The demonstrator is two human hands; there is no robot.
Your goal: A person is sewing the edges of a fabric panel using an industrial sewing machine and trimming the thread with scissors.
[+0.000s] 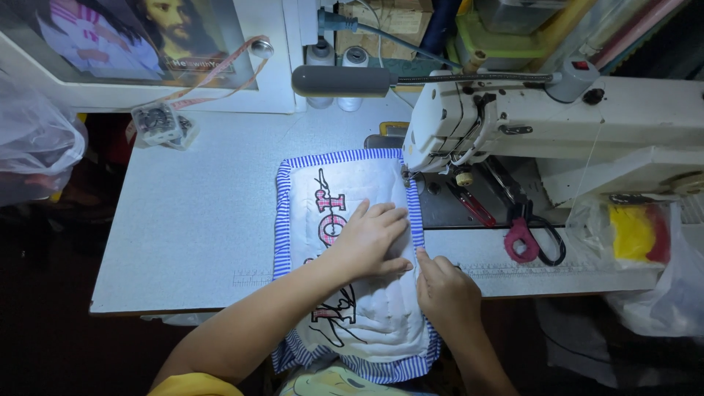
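Observation:
A white quilted cloth piece [367,198] with pink and black printed shapes and a blue-and-white striped border lies on the sewing table [198,220], its far right corner under the needle of a white sewing machine [513,125]. My left hand [370,238] lies flat on the cloth, fingers together, pressing it down. My right hand [444,290] rests at the cloth's right striped edge near the table's front, fingertips touching the border.
Scissors with pink and black handles [532,238] and a red-handled tool [473,205] lie right of the needle. A flexible lamp [341,81], two white thread cones [352,59], a small clear box [155,121], a measuring tape [220,77] and plastic bags [645,242] stand around.

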